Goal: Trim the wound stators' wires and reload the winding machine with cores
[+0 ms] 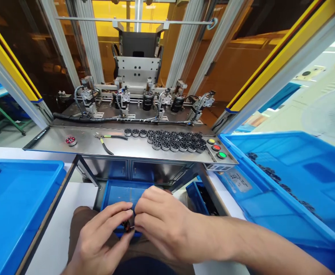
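Note:
Low in front of my lap, my left hand (106,235) grips a small dark motor part (127,226) with copper-coloured windings between thumb and fingers. My right hand (166,223) meets it from the right, fingers pinched together at the part's edge. A thin light strand shows between the two hands, but what the right fingertips hold is hidden. Below the hands is a blue bin (127,193). On the metal bench ahead lie pliers (107,141) with yellow-green and black handles, jaws apart, and a cluster of round black motor parts (174,140).
One red-and-silver motor part (71,141) sits at the bench's left. Yellow, red and green buttons (221,155) are at its right end. Behind stands a row of fixtures (124,99). Blue trays flank me: left tray (21,214), right tray (270,214), both holding motor parts.

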A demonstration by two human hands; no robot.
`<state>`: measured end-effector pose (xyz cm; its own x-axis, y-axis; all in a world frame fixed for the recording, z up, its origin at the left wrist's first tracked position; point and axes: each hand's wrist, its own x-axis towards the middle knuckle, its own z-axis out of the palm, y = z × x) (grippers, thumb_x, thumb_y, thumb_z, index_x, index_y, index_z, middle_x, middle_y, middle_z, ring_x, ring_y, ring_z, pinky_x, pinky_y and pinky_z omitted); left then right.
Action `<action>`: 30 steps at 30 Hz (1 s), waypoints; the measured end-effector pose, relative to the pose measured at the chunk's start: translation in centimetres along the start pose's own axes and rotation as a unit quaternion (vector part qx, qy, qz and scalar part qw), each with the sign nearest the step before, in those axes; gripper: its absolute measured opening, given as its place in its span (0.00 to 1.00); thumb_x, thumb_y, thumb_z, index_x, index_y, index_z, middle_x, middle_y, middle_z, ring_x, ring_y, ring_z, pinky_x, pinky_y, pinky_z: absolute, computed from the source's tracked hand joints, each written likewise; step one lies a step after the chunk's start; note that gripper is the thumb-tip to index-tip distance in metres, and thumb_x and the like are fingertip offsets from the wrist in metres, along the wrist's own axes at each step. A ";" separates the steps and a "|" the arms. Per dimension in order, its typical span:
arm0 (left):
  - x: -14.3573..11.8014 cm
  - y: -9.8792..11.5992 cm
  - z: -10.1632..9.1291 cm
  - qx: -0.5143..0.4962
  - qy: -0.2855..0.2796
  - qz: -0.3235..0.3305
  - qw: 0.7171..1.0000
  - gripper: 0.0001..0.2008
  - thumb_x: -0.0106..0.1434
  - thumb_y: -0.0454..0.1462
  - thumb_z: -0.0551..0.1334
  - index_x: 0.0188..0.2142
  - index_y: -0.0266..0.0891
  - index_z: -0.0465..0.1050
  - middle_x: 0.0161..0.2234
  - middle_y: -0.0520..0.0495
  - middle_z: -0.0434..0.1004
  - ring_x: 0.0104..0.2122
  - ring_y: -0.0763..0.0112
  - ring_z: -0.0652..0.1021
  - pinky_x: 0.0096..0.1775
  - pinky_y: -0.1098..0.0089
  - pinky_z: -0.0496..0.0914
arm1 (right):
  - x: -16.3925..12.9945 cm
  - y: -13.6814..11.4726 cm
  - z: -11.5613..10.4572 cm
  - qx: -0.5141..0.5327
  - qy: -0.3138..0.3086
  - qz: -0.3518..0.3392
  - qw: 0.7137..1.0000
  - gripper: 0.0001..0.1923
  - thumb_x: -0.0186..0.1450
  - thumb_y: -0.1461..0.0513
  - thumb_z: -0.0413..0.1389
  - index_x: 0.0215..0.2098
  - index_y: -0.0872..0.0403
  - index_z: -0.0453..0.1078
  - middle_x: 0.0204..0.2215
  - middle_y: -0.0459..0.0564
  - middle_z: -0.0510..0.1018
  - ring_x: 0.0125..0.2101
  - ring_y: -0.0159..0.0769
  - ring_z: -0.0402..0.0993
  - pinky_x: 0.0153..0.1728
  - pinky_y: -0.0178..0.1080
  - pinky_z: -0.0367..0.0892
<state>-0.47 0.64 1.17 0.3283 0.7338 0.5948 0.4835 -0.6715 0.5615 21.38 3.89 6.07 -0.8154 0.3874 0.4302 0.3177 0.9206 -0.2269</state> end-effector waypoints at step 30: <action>-4.4 -2.4 -2.1 -0.343 0.244 -0.388 0.820 0.09 0.61 0.38 0.69 0.42 0.42 0.80 0.50 0.43 0.81 0.50 0.61 0.79 0.44 0.72 0.78 | 15.4 15.6 8.7 0.015 -0.044 0.350 0.936 0.18 0.69 0.57 0.58 0.56 0.54 0.68 0.56 0.55 0.71 0.53 0.45 0.71 0.53 0.54 0.70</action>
<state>-4.77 -1.16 -1.60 -0.3070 0.9513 -0.0281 -0.2309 -0.0458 0.9719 9.60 23.78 1.58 -0.4505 0.8878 0.0941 0.7755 0.4414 -0.4515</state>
